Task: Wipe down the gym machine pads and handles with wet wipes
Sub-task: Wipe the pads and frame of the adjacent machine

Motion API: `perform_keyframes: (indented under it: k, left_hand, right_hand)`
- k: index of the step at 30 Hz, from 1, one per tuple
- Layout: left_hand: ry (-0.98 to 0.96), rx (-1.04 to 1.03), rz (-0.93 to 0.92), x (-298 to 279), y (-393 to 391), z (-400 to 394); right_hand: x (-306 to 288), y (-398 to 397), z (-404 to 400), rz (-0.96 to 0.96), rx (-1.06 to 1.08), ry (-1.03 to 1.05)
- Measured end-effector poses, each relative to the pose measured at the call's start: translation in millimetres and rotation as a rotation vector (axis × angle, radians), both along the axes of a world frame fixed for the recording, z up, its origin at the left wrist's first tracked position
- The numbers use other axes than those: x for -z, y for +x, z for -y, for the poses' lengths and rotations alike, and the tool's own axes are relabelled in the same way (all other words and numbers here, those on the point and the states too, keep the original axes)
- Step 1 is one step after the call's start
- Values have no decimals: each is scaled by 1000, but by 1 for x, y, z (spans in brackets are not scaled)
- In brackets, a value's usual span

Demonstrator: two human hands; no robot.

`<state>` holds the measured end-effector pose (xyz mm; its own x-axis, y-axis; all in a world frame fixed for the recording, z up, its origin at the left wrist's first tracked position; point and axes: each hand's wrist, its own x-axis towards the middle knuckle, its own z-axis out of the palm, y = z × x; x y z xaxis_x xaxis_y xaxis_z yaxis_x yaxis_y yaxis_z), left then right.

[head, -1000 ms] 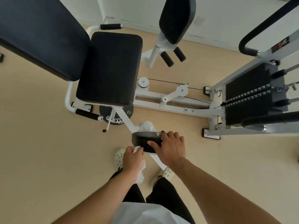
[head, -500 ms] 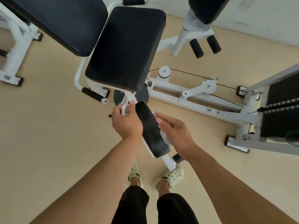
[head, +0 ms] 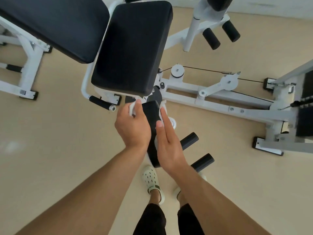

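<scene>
Both hands have slid up the narrow black pad since half a second ago. Left hand curls round a white wipe against the pad's left side, nearer the seat. Right hand now lies flat, fingers straight, pressing a second wipe on the right side; two foam rollers show beside its wrist.

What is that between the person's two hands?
In the head view, a narrow black pad sits between the left hand and right hand.
</scene>
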<state>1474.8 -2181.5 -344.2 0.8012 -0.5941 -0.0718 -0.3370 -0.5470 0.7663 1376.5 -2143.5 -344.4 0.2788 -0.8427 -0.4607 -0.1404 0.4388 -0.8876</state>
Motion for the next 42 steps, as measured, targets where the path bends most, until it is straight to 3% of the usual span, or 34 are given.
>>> perform_keyframes:
  k: [3,7,13,15,19,24,28,32,35,37,39,42]
  left_hand:
    - [-10,-63,-6,1,-4,6]
    - [14,-10,-17,1,-5,18]
    - [72,210,121,-7,2,28]
    - [71,281,160,-11,1,30]
    - [69,359,210,-18,-6,37]
    - [80,337,210,-11,-7,42]
    - [94,320,218,-7,-1,42]
    - [88,382,210,-16,-6,42]
    - [87,413,248,-20,-8,43]
    - [74,414,256,-17,-6,44]
    - [71,404,266,-12,-4,44]
    - [93,374,298,-8,-1,40]
  right_hand:
    - [8,2,43,-28,-109,126]
    - [18,3,71,55,-33,225]
    - [55,-9,2,69,96,544]
    - [48,-1,-30,181,140,480]
    - [21,12,-24,241,160,96]
    - [72,4,47,393,255,450]
    - [77,5,9,448,311,566]
    - [40,14,-42,367,269,145]
    - [36,18,-9,336,247,5]
    - [53,16,25,391,241,77]
    - [77,11,50,456,249,307]
    - [97,9,39,391,239,414]
